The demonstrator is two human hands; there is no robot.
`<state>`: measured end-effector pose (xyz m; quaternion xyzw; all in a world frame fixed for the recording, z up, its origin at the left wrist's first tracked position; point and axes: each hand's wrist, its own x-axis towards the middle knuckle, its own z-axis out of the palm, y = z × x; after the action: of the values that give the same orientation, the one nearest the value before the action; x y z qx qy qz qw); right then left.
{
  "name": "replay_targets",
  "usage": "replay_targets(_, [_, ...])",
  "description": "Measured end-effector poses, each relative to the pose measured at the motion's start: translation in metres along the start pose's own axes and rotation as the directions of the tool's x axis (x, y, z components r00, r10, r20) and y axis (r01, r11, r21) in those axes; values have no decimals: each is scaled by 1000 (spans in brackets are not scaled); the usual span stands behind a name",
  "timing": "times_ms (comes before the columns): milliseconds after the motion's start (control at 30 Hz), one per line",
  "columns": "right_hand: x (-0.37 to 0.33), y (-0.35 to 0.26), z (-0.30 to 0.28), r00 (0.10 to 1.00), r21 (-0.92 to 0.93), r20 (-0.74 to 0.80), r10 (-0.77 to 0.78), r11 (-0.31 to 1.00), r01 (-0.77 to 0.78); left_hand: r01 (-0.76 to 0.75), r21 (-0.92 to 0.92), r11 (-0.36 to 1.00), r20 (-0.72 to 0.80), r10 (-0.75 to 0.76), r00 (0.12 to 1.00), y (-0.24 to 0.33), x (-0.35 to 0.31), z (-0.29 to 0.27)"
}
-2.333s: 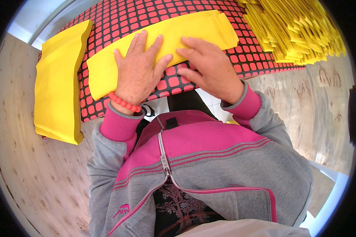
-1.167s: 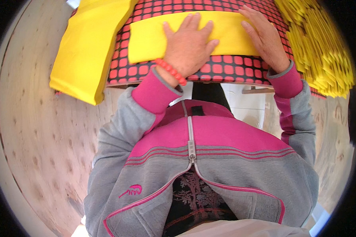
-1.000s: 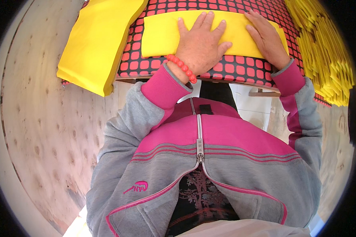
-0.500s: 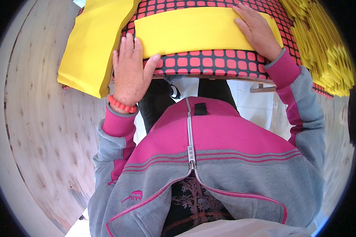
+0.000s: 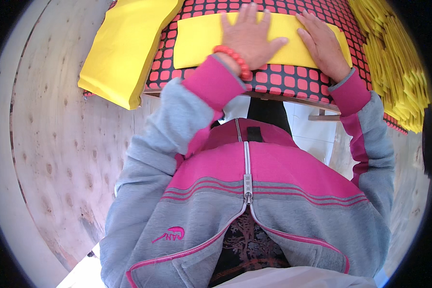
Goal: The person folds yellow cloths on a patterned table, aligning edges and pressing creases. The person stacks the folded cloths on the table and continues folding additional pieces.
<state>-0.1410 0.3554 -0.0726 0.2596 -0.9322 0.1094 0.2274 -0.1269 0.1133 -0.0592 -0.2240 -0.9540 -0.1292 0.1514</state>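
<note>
1. The left hand (image 5: 247,36) now lies flat on the long yellow folded cloth strip (image 5: 201,41), near the top middle of the frame; half a second ago it was off the strip, at its left end, down on the mat edge; so it has come back to press the strip.
2. The right hand (image 5: 324,43) lies flat on the right end of the strip, at the upper right; it has stayed there through the earlier pictures.
3. Neither hand has a grip on anything; both are open with fingers spread, just pressing down.
4. The strip lies flat across the red and black squared mat (image 5: 283,81) on the worktop; it looks smoothed out, I think.
5. A thick flat pile of yellow cloth (image 5: 125,53) sits at the upper left, partly off the mat; it has not moved.
6. A heap of thin yellow strips (image 5: 398,72) sits at the far right.
7. A red bead bracelet (image 5: 233,60) is on the left wrist.
</note>
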Motion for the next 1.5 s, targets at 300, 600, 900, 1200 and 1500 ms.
replay_targets(300, [-20,51,-7,1000,-51,8,26,998,-26,76,234,969,-30,-70,997,-69,-49,-26])
replay_targets(600, [-47,100,-19,976,-142,18,216,967,-211,155,165,974,6,-158,987,-91,-63,-38])
replay_targets(900, [32,-96,-6,936,-42,-270,-228,973,225,175,198,964,22,-183,983,-87,-62,-40])
replay_targets(1200, [17,-59,13,991,-100,-34,-130,987,126,149,189,971,-7,-151,989,-94,-68,-38])
replay_targets(1500, [-52,77,-28,990,-120,-5,142,983,-142,101,164,981,-71,-90,993,-101,-71,-34])
